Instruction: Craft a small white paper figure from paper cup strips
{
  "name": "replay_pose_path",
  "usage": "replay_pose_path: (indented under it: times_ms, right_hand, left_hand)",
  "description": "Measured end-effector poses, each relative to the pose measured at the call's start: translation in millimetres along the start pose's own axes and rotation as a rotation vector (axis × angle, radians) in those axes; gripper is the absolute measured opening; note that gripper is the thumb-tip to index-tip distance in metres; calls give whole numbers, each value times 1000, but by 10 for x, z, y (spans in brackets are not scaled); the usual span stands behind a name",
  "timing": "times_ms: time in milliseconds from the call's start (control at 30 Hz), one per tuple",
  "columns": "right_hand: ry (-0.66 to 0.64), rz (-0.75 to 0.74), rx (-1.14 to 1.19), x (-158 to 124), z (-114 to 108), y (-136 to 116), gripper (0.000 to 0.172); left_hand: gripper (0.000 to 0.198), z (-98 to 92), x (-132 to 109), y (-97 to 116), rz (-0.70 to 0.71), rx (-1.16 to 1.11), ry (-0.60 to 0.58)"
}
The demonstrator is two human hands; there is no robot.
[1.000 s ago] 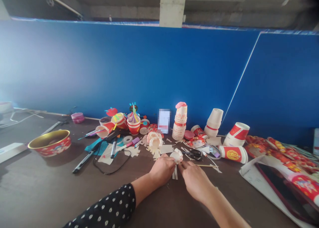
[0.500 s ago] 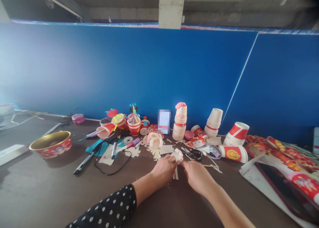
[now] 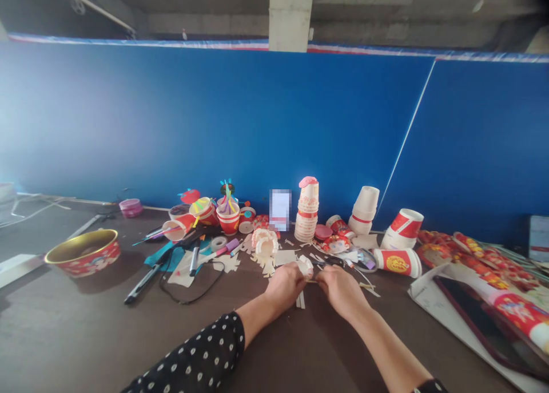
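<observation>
My left hand (image 3: 285, 285) is closed around a small white paper piece with a curled, ruffled edge (image 3: 305, 266), which shows above its fingertips. To the right, my right hand (image 3: 343, 291) is closed, its fingertips pinching a thin light-coloured stick (image 3: 312, 281) that reaches toward the paper piece. The fingers hide most of the stick. A larger white cup with curled, cut edges (image 3: 265, 245) lies just beyond my left hand. Narrow white paper strips (image 3: 301, 300) lie on the table below the hands. Black-handled scissors (image 3: 330, 261) rest behind my right hand.
Behind are a tall stack of paper cups (image 3: 306, 215), a phone-like screen (image 3: 280, 210) and red cups with coloured strips (image 3: 228, 218). At left stand a gold-lined bowl (image 3: 83, 261) and a black-and-silver pen-shaped tool (image 3: 148, 278). A dark tablet (image 3: 484, 324) lies at right.
My right hand has turned, and its fingertips now pinch the thin stick beside the white paper piece. My left hand keeps its hold. The view has shifted slightly.
</observation>
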State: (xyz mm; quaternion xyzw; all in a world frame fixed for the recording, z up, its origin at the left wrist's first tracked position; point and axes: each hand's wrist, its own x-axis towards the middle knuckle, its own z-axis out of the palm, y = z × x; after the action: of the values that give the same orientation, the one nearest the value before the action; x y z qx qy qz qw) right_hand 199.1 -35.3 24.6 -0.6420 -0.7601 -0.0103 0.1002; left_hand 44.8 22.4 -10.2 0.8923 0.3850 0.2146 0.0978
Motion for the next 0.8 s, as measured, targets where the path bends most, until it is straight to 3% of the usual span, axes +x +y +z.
replay_pose_path:
  times_ms: [233,533,800]
  right_hand:
    - [26,-20,84,6,56,45,28]
    - [13,-23,19,29,23,25,26]
    - [-44,98,-54,-24,-86,235,28]
  left_hand:
    - [19,-18,-18,3,-10,-38,16]
    - [20,-10,-20,2,-8,0,14]
    - [27,39,-21,-41,31,2,51]
